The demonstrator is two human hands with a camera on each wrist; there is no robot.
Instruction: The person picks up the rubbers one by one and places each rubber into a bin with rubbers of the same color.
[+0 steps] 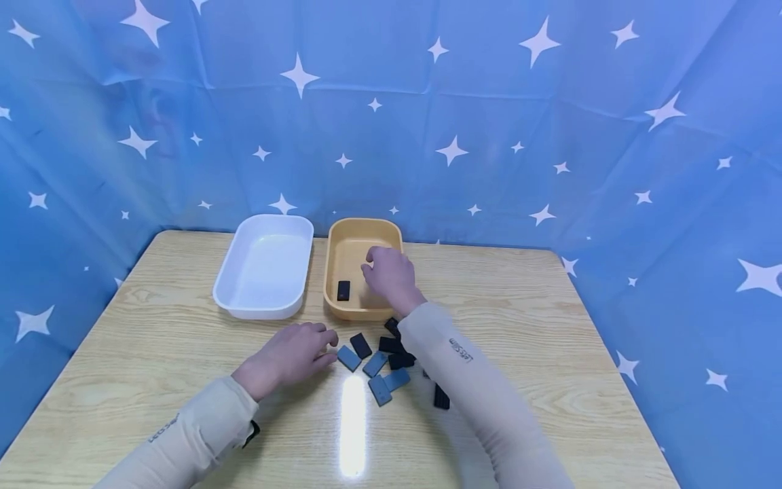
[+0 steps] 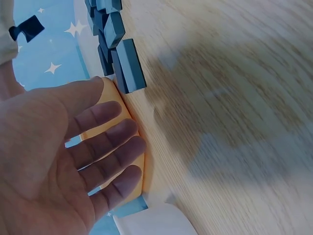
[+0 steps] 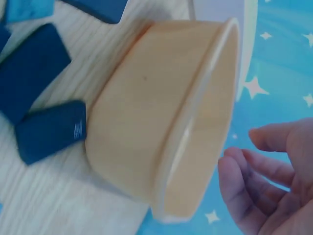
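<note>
My right hand (image 1: 391, 275) is over the orange-yellow bin (image 1: 360, 314), its fingers loosely bent and the thumb apart from them. Nothing shows between those fingers (image 3: 232, 178) in the right wrist view. Inside the bin, a small black rectangular block (image 1: 343, 291) lies near the front left corner. My left hand (image 1: 296, 360) hovers low at the left side of the loose blocks, palm bare and fingers relaxed in the left wrist view. Its fingertips are close to a blue block (image 1: 349, 358). A black block (image 1: 360, 346) lies just beyond that one.
A white bin (image 1: 263, 272) stands left of the orange-yellow one. Several more blue blocks (image 1: 380, 390) and black blocks (image 1: 400, 360) lie in front of the bins, partly hidden by the right sleeve (image 1: 476, 380). A starry blue curtain (image 1: 391, 136) hangs behind the wooden table (image 1: 519, 299).
</note>
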